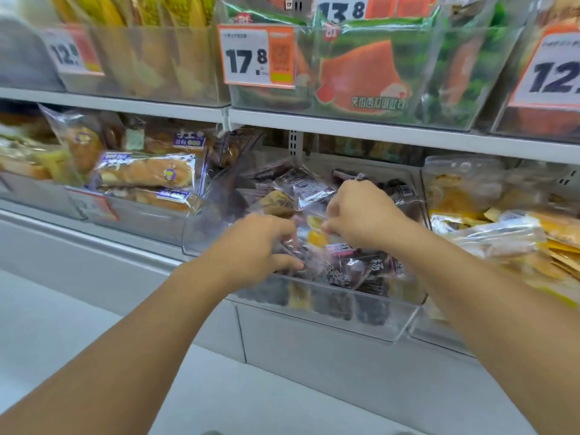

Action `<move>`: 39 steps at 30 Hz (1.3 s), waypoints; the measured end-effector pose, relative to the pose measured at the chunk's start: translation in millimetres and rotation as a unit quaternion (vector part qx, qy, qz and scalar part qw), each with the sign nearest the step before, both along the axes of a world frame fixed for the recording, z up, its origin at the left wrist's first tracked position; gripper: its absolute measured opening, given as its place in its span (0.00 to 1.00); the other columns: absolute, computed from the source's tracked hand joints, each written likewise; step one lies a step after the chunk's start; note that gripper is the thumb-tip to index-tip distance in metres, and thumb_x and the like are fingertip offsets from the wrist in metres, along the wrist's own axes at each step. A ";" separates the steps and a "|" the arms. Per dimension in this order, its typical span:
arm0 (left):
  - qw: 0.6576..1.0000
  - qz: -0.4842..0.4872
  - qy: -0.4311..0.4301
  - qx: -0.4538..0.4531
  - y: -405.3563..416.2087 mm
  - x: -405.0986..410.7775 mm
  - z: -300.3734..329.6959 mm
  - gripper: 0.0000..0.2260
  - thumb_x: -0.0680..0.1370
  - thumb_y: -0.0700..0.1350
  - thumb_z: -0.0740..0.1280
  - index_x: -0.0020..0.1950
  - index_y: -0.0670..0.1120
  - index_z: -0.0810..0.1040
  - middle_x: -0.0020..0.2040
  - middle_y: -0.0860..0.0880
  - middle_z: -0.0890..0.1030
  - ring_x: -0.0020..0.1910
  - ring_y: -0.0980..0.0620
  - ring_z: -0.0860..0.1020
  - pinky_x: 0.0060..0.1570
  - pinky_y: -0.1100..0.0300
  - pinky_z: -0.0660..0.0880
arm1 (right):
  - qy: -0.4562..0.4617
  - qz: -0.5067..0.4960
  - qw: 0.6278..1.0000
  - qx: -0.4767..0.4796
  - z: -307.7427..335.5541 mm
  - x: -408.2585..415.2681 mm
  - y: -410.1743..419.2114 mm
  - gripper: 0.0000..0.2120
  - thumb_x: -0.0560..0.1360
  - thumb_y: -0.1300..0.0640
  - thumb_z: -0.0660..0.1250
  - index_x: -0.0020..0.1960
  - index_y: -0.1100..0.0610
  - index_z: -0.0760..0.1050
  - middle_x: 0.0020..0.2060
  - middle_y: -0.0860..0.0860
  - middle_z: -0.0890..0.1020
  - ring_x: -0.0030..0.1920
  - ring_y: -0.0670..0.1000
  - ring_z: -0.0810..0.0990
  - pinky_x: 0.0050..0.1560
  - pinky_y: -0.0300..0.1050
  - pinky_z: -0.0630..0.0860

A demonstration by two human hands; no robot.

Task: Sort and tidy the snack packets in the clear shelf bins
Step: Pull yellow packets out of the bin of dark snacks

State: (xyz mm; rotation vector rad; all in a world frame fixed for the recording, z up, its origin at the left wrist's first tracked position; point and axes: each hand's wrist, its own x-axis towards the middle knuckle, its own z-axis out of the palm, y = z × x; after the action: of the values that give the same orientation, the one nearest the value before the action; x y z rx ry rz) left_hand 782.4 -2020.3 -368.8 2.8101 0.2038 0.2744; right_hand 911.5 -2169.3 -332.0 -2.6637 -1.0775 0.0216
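Bread bin (147, 215) off to the left on the lower shelf, stuffed with long golden loaves in clear wrap with blue-purple labels. Next over, the middle bin (329, 306), clear plastic, tilted forward, crammed with small see-through packets (351, 268) of dark purple-black stuff, white barcode stickers, a couple showing yellow-orange bits inside. Pretty jumbled, lying every which way. Left hand (260, 246) down in the front of that bin, fingers curled around the crinkly edge of a dark packet. Right hand (361, 215) just beside it and a bit further back, fingers bent in a pinch on clear wrap with a yellow piece (315, 230) showing through. Both a little motion-blurred. Further right, yellow bin (502, 233) heaped with pale yellow packets. Up top, a 17.8 tag (259, 56) on a bin of green watermelon-print bags (364, 70).
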 end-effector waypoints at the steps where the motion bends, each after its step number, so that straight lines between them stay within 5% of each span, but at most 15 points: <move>1: 1.000 0.019 0.004 0.004 5.0 1.0 2.9 0.15 0.69 0.58 0.78 0.37 0.53 0.75 0.37 0.55 0.76 0.37 0.55 0.74 0.37 0.57 0.70 | -0.030 0.009 0.999 0.030 2.5 -2.2 0.7 0.17 0.75 0.50 0.73 0.31 0.56 0.76 0.29 0.52 0.77 0.36 0.56 0.78 0.39 0.46 0.74; 6: 0.998 0.041 0.027 -0.027 29.4 -13.9 19.0 0.18 0.59 0.67 0.79 0.34 0.56 0.81 0.39 0.58 0.80 0.41 0.57 0.78 0.39 0.58 0.74 | -0.098 0.116 0.951 0.271 29.5 -10.6 -2.3 0.12 0.78 0.53 0.69 0.39 0.57 0.81 0.31 0.54 0.81 0.34 0.55 0.79 0.39 0.53 0.78; 9: 0.972 0.069 -0.124 -0.188 32.8 -26.0 22.5 0.33 0.55 0.73 0.75 0.53 0.58 0.77 0.51 0.60 0.79 0.49 0.59 0.78 0.44 0.62 0.74 | -0.049 0.178 0.921 0.343 24.1 -18.6 10.0 0.10 0.78 0.58 0.70 0.41 0.61 0.82 0.34 0.57 0.82 0.35 0.56 0.80 0.39 0.57 0.79; 11: 0.939 0.074 -0.221 -0.252 34.2 -24.0 23.2 0.39 0.57 0.65 0.80 0.64 0.59 0.71 0.60 0.59 0.77 0.55 0.60 0.78 0.48 0.61 0.77 | 0.023 0.216 0.912 0.348 13.0 -25.3 20.6 0.07 0.78 0.60 0.71 0.43 0.62 0.84 0.35 0.55 0.83 0.36 0.55 0.83 0.39 0.55 0.81; 13: 0.944 0.029 -0.244 -0.220 35.8 -20.1 17.8 0.30 0.63 0.53 0.83 0.62 0.58 0.77 0.53 0.59 0.82 0.49 0.62 0.80 0.47 0.61 0.79 | 0.109 0.236 0.904 0.339 6.8 -28.1 29.8 0.07 0.78 0.59 0.70 0.45 0.61 0.85 0.37 0.57 0.85 0.38 0.57 0.84 0.40 0.56 0.82; 16: 0.936 0.078 -0.320 -0.126 43.4 -21.6 8.7 0.12 0.68 0.47 0.81 0.41 0.56 0.79 0.35 0.60 0.79 0.35 0.63 0.76 0.37 0.70 0.71 | 0.175 0.168 0.912 0.331 12.2 -25.6 42.7 0.24 0.82 0.44 0.60 0.46 0.62 0.84 0.43 0.58 0.86 0.42 0.58 0.84 0.45 0.58 0.82; 18: 0.911 0.148 -0.370 -0.102 52.7 -26.2 3.2 0.10 0.72 0.47 0.79 0.41 0.53 0.77 0.35 0.61 0.77 0.35 0.61 0.74 0.37 0.69 0.70 | 0.080 0.134 0.952 0.264 14.4 -16.3 59.3 0.29 0.83 0.41 0.53 0.47 0.61 0.83 0.44 0.56 0.86 0.44 0.58 0.82 0.46 0.58 0.80; 20: 0.895 0.183 -0.396 -0.096 58.0 -30.7 -0.6 0.08 0.75 0.47 0.76 0.45 0.47 0.78 0.38 0.56 0.79 0.38 0.56 0.76 0.42 0.57 0.74 | -0.044 0.161 0.979 0.114 13.1 -8.3 78.9 0.21 0.83 0.43 0.56 0.43 0.56 0.79 0.39 0.53 0.82 0.42 0.57 0.78 0.44 0.53 0.76; 23: 0.892 0.192 -0.392 -0.117 61.1 -36.3 -6.4 0.10 0.77 0.47 0.74 0.53 0.45 0.77 0.41 0.52 0.81 0.41 0.51 0.79 0.45 0.47 0.77 | -0.147 0.137 0.974 -0.101 11.2 -3.9 103.4 0.11 0.80 0.49 0.65 0.41 0.54 0.75 0.38 0.52 0.77 0.48 0.58 0.76 0.43 0.48 0.70; 26: 0.899 0.187 -0.375 -0.126 60.3 -39.1 -9.0 0.17 0.76 0.47 0.74 0.59 0.49 0.71 0.41 0.50 0.81 0.40 0.50 0.81 0.43 0.45 0.80 | -0.236 0.128 0.953 -0.138 12.0 -13.9 109.1 0.18 0.76 0.67 0.63 0.32 0.55 0.62 0.31 0.51 0.66 0.41 0.56 0.70 0.41 0.48 0.67; 31: 0.893 0.194 -0.388 -0.115 56.8 -35.4 -6.7 0.31 0.77 0.45 0.74 0.75 0.55 0.63 0.41 0.41 0.81 0.35 0.48 0.77 0.38 0.46 0.75 | -0.248 0.106 0.962 -0.040 23.8 -17.9 81.6 0.08 0.77 0.63 0.67 0.42 0.55 0.70 0.37 0.53 0.77 0.36 0.58 0.76 0.35 0.51 0.74; 36: 0.821 0.254 -0.442 -0.257 46.4 -27.7 6.8 0.23 0.76 0.44 0.75 0.65 0.50 0.67 0.48 0.67 0.72 0.45 0.74 0.73 0.44 0.69 0.70 | -0.163 0.061 0.964 0.199 45.3 -39.8 8.5 0.04 0.82 0.58 0.61 0.48 0.54 0.68 0.36 0.55 0.78 0.35 0.56 0.75 0.38 0.52 0.75; 37: 0.799 0.258 -0.448 -0.308 42.8 -26.6 10.5 0.21 0.77 0.45 0.74 0.63 0.51 0.66 0.48 0.64 0.73 0.46 0.74 0.74 0.47 0.69 0.71 | -0.132 0.038 0.954 0.265 48.3 -41.5 -5.9 0.05 0.83 0.57 0.61 0.48 0.54 0.69 0.35 0.55 0.79 0.35 0.56 0.77 0.37 0.51 0.75; 39: 0.765 0.226 -0.425 -0.427 29.4 -23.0 19.3 0.15 0.78 0.44 0.72 0.59 0.51 0.68 0.49 0.53 0.80 0.47 0.61 0.80 0.50 0.53 0.80 | -0.011 -0.007 0.928 0.371 50.1 -44.5 -29.2 0.06 0.83 0.57 0.61 0.46 0.55 0.70 0.35 0.58 0.80 0.33 0.57 0.81 0.33 0.51 0.79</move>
State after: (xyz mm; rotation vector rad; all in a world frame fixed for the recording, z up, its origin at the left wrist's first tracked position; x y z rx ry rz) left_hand 759.5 -1990.9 -349.5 1.4879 0.5952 1.1736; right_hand 867.0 -2198.6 -281.9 -1.9829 -0.8432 -0.3504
